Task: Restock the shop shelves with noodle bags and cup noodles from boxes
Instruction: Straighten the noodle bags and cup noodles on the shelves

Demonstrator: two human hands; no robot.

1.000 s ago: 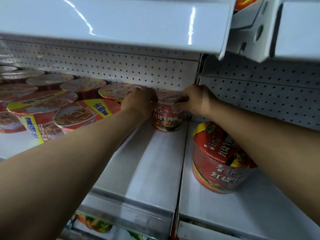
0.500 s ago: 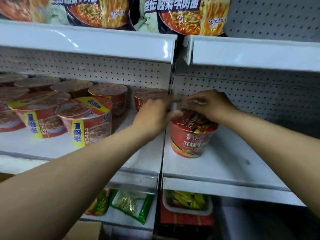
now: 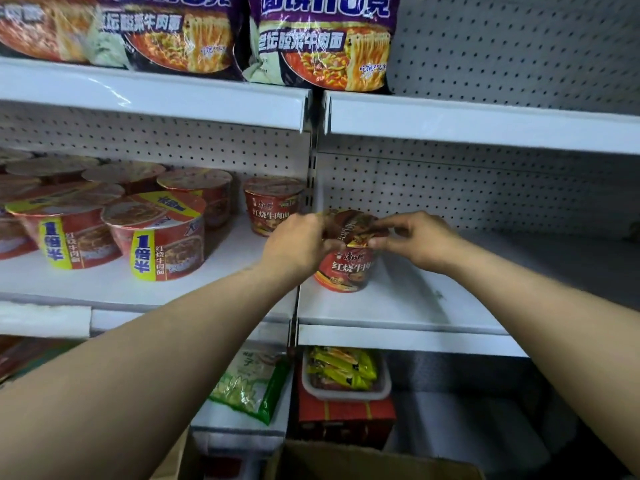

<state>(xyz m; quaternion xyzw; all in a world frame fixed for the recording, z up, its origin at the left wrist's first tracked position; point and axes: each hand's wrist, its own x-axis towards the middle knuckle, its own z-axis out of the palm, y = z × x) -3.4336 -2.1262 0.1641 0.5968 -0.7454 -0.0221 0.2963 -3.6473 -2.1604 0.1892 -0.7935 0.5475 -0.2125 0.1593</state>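
Observation:
A red cup noodle (image 3: 348, 270) stands on the right-hand middle shelf (image 3: 398, 306), close to the divider. My left hand (image 3: 298, 242) grips its rim from the left. My right hand (image 3: 415, 240) pinches the rim from the right. Another red cup noodle (image 3: 272, 206) stands alone at the back of the left-hand shelf. Further left on that shelf sit several larger red noodle bowls (image 3: 162, 233) with yellow labels. Purple noodle bags (image 3: 322, 43) stand on the top shelf.
A cardboard box (image 3: 363, 460) is open at the bottom edge. Below the middle shelf lie a green packet (image 3: 252, 382) and a tray of yellow packets (image 3: 343, 372) on a red carton. White pegboard (image 3: 485, 195) backs the shelves.
Both hands left the cup at the back of the left shelf and took hold of the cup on the right shelf. The camera has pulled back and tilted up.

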